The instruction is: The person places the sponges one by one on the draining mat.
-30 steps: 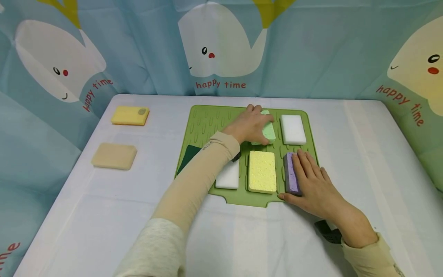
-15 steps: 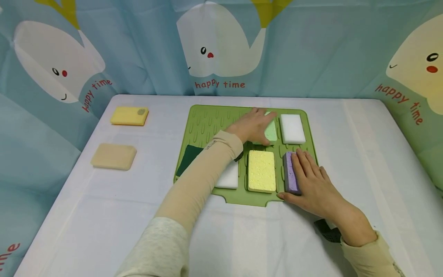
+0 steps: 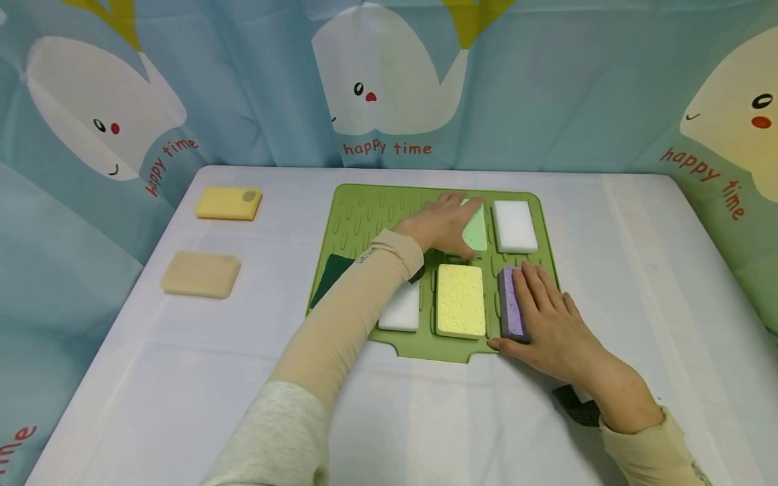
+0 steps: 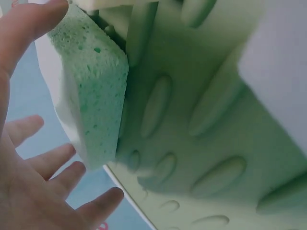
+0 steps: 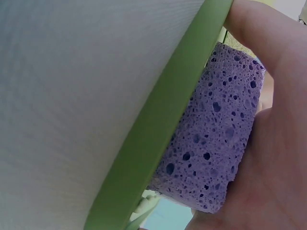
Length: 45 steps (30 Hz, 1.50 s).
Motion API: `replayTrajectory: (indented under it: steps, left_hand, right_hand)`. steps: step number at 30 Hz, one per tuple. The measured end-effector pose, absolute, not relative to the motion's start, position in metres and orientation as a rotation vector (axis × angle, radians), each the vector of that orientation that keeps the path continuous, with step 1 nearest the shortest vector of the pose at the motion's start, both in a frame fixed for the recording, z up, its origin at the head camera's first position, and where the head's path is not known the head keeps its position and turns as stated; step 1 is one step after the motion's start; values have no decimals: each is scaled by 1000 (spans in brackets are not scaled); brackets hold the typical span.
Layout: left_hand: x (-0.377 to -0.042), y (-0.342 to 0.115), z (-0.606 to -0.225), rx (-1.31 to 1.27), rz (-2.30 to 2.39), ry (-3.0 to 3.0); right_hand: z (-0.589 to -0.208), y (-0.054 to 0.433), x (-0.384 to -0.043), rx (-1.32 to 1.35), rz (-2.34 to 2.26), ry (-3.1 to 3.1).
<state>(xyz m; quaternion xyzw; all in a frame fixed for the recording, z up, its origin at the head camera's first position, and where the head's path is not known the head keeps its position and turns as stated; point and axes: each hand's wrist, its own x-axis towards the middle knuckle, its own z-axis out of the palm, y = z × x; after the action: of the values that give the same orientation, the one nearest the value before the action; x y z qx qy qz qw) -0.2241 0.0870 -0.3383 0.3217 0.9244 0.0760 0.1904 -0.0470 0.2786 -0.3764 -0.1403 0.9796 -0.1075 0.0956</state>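
Note:
On a green textured drying mat [image 3: 365, 209], my left hand [image 3: 439, 223] is over a pale green sponge [image 3: 477, 233] in the back row. In the left wrist view its fingers [image 4: 57, 160] are spread and fairly straight beside the porous green sponge [image 4: 98, 91], with the thumb near one end. Part of that sponge is hidden under the hand in the head view. My right hand [image 3: 556, 337] rests with extended fingers over a purple sponge [image 3: 510, 304] at the mat's right edge, thumb by its near end. The right wrist view shows the purple sponge [image 5: 216, 124] against the palm.
Also on the mat are a yellow sponge [image 3: 460, 302], a white sponge [image 3: 515, 227], another white sponge [image 3: 401, 310] and a dark green pad [image 3: 331, 273], the last two partly under my left sleeve. A yellow sponge [image 3: 227, 202] and a beige sponge [image 3: 200, 274] lie on the table at left.
My left hand has shifted slightly nearer and its fingers have spread from the green sponge, which sits slightly to the right and nearer. The right hand has stayed on the purple sponge.

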Motion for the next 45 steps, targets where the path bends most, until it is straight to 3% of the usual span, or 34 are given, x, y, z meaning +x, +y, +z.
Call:
replayTrajectory:
  steps: [24,45]
  left_hand:
    - [-227,62,-313,938,245,2729]
    - [-221,6,-291,720,597,2825]
  right_hand:
    - [-377,279,-45,-429,-325,2922]
    - [-378,277,-47,-430,-337,2920]
